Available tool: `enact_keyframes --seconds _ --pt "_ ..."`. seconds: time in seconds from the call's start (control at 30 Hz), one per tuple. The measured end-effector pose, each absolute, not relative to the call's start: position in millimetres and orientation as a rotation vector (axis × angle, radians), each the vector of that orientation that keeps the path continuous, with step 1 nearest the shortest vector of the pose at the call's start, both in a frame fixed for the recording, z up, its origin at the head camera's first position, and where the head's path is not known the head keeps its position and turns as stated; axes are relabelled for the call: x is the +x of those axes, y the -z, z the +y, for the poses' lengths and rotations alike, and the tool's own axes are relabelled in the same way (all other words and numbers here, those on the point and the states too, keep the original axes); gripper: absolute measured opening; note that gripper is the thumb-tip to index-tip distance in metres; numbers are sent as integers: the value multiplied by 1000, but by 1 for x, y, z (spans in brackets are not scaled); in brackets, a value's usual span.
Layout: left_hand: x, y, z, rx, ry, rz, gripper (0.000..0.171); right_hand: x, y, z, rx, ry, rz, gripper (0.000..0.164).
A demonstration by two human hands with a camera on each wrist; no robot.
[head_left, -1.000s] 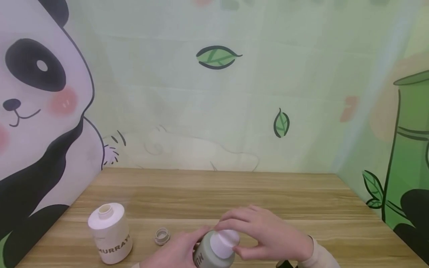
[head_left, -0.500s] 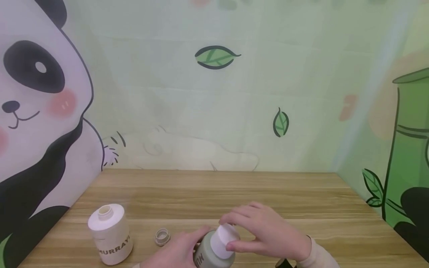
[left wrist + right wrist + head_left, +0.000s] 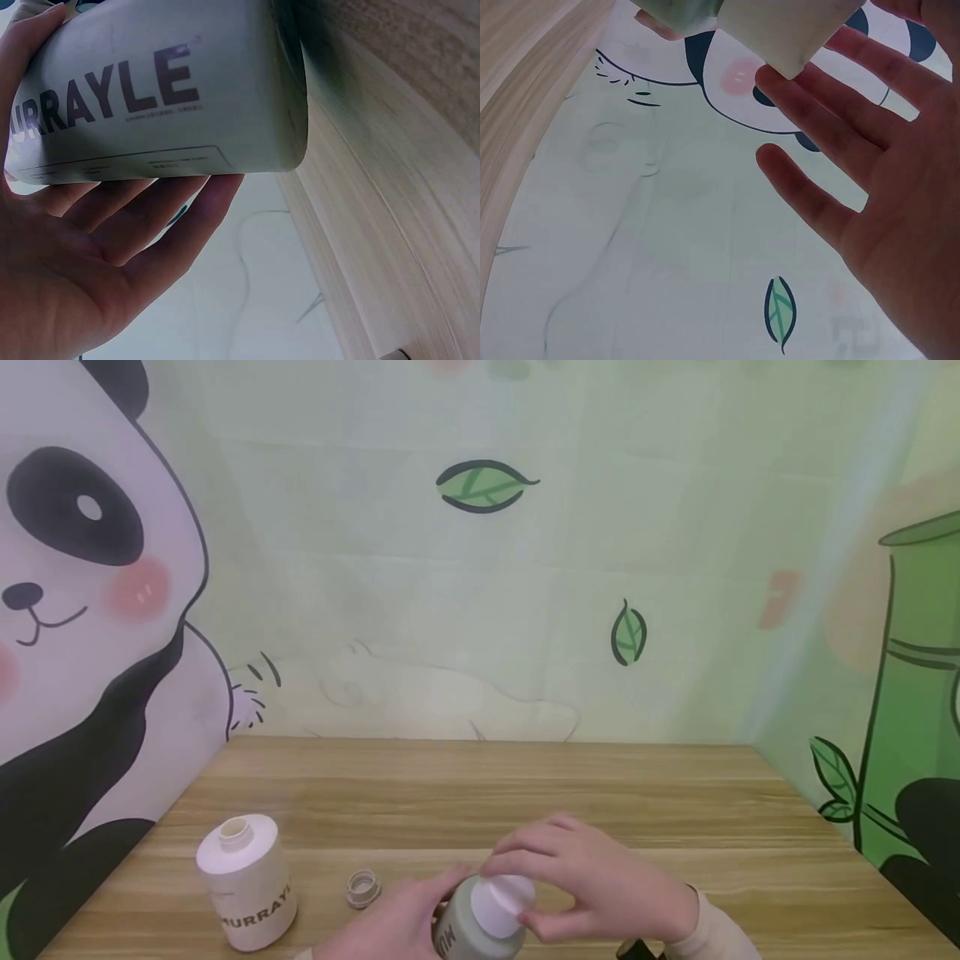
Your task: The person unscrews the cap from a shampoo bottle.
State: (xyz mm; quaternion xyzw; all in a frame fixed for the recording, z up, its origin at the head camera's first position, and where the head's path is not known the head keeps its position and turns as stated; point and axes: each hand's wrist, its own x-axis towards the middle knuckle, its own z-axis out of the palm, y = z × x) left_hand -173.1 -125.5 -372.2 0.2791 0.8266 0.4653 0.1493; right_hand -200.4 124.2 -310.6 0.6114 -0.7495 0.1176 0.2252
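My left hand (image 3: 401, 917) grips a grey-green bottle (image 3: 474, 931), which leans a little to the right. Its lettering shows large in the left wrist view, with the thumb on one side of the bottle (image 3: 150, 97) and the fingers along the other. On top of this bottle is a smooth white cap (image 3: 498, 906). My right hand (image 3: 600, 885) pinches that cap between thumb and fingers from the right. In the right wrist view the cap (image 3: 780, 34) lies against some fingertips, while one finger stands apart from it.
To the left an uncapped white bottle (image 3: 251, 893) stands upright on the wooden table (image 3: 480, 793). A small ring-like screw cap (image 3: 363, 889) lies between it and my left hand. A dark object (image 3: 637, 950) is partly cut off near my right wrist. A printed cloth hangs behind.
Half a second ago the right thumb and fingers lay further round the cap; now they have shifted back, as they were one second ago. The left hand and grey-green bottle have barely moved.
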Motion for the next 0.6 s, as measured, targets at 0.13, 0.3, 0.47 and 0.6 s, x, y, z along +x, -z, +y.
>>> enact_keyframes --seconds 0.13,0.3,0.47,0.6 --pt "-173 371 -126 756 -1365 2322 67 -201 308 125 1746 -322 -2035 49" --pt "-174 372 -125 796 -1337 2380 69 -200 307 124 1738 -318 -2032 42" --pt "-173 373 -124 891 -1273 2497 63 -199 309 124 1671 -341 -2089 44" --pt "-173 373 -124 893 -1291 2472 57 -200 311 125 1623 -370 -2151 41"
